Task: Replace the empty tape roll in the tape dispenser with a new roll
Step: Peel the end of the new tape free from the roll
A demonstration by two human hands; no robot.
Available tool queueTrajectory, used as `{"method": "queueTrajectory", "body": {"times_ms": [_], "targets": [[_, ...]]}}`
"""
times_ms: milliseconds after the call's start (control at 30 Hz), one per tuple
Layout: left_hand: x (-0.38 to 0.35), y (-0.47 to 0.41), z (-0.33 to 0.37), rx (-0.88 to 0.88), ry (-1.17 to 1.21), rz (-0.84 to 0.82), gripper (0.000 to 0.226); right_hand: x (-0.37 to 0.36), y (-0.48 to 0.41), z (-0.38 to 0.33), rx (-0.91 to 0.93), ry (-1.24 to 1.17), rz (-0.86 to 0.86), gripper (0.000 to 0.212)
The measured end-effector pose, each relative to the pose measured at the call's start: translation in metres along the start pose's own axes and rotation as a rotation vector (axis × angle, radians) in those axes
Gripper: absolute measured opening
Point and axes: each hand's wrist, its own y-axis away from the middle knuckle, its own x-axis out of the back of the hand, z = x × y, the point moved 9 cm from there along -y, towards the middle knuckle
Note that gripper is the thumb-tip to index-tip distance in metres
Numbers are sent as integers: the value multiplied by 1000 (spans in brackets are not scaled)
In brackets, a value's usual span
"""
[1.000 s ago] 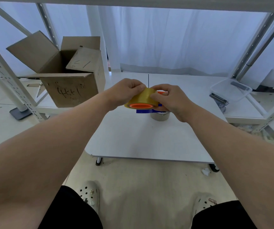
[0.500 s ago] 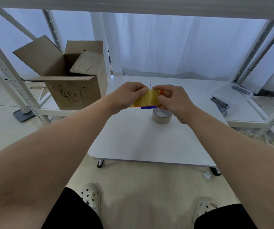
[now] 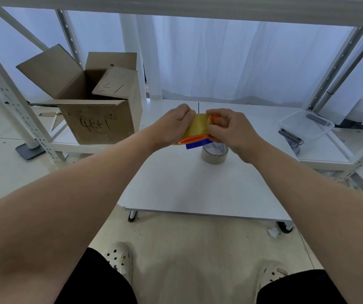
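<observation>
A yellow tape roll (image 3: pixel 197 128) sits on an orange and blue tape dispenser (image 3: pixel 194 143), held in the air over the white table (image 3: pixel 198 185). My left hand (image 3: pixel 172 126) grips the roll from the left. My right hand (image 3: pixel 226 128) curls over its right side, fingertips pinching at the tape's surface. Most of the dispenser is hidden behind the roll and my hands. An almost bare cardboard tape core (image 3: pixel 215 153) lies flat on the table just below my right hand.
An open cardboard box (image 3: pixel 95 106) stands on the low shelf at the left. A clear plastic container (image 3: pixel 306 126) lies on the shelf at the right. White metal rack posts (image 3: pixel 11 99) frame both sides. My feet in white clogs (image 3: pixel 119 260) are below the table's front edge.
The roll and dispenser tilted back so the orange hub faces me again. My right fingers shifted up onto the roll's top right edge. The hands stayed over the same spot.
</observation>
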Motion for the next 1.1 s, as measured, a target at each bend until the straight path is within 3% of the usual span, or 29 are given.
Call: {"method": "queueTrajectory", "body": {"times_ms": [200, 333, 433, 733, 967, 1100], "targets": [[3, 2, 2, 11, 62, -5, 27, 7, 1, -3, 51, 87, 37, 45], [-12, 1, 4, -14, -85, -140, 50, 11, 2, 0, 23, 89, 34, 40], [-9, 0, 7, -87, -169, -107, 60, 7, 3, 1, -1, 40, -13, 42], [2, 1, 10, -177, -167, -19, 57, 6, 2, -3, 43, -47, -19, 44], [3, 0, 10, -177, -180, -6, 57, 7, 2, -8, 111, 153, 81, 53], [2, -2, 4, -157, -180, -17, 59, -1, 2, -3, 42, 37, -30, 52]]}}
